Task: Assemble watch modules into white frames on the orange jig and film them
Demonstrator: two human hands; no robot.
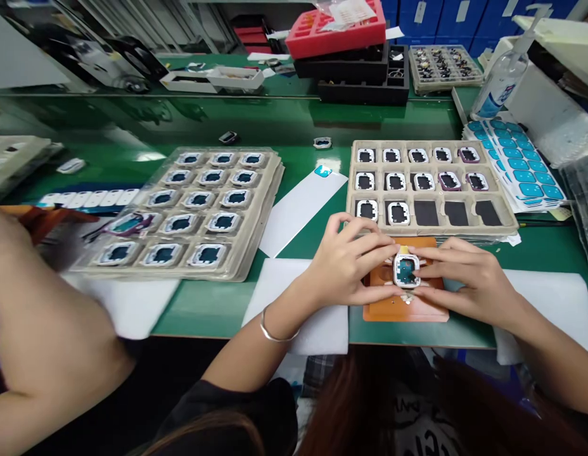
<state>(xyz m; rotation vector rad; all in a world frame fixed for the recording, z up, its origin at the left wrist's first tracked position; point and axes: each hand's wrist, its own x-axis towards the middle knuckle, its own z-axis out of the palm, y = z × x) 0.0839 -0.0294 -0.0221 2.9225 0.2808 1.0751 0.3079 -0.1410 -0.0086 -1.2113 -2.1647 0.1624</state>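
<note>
A white square frame with a teal inside [406, 271] lies over an orange plate [405, 312] near the table's front edge. From the left, my left hand [353, 259] reaches to the frame, its thumb and fingers closed on that side. My right hand [465, 275] holds the opposite side between its fingers and thumb. Just behind both hands is a beige tray [510, 221] with similar frames in most compartments; three compartments at its front right show only dark pads.
To the left, a stack of trays with frames [241, 269] stands beside a co-worker's arm [51, 329]. A white strip [298, 209] lies between the trays. Blue sticker sheets [524, 164] and a pump bottle [503, 82] are at right, red and black boxes [339, 31] behind.
</note>
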